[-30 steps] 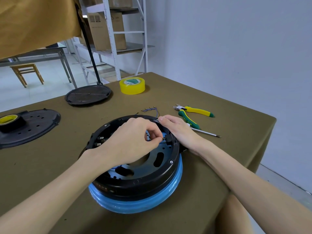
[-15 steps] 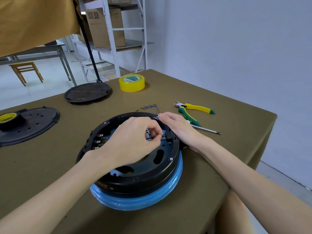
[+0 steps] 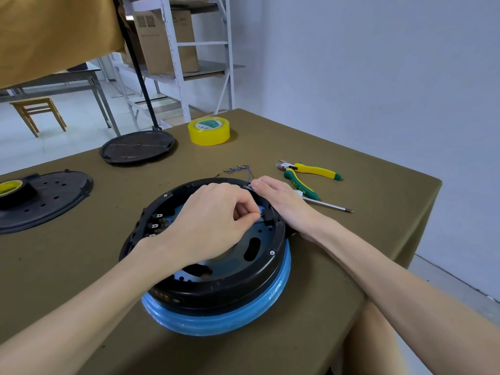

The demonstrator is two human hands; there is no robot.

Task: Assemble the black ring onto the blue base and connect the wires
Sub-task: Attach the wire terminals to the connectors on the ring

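Already the round black plastic ring (image 3: 216,282) sat seated on the glossy blue round base (image 3: 221,318), so I judged the mounting step done and the wiring step in hand. My left hand (image 3: 208,226) reached over the ring's opening with its fingers curled, fingertip and thumb pinching something small at a black connector block (image 3: 269,216) on the ring's inner wall; the piece itself was too small for me to name, probably a wire terminal. My right hand (image 3: 284,201) lay over the ring's far rim just beyond that block, fingers fairly straight and pressing down to steady it, holding nothing that I could see.

Just past my right fingertips lay one loose bundle of thin wires with metal terminals (image 3: 238,170), not yet hooked up. By my reckoning, the next move called for pushing the pinched end fully home, then fetching that bundle and matching each lead to the terminals on the ring's near-left inner wall.

Further out on the olive-green cloth-covered table (image 3: 365,226) I counted one pair of yellow-and-green side cutters (image 3: 305,175), one slim screwdriver (image 3: 328,205), one roll of yellow tape (image 3: 209,130), and two flat black round plates (image 3: 138,146), the left one carrying a second, smaller tape roll (image 3: 10,186).
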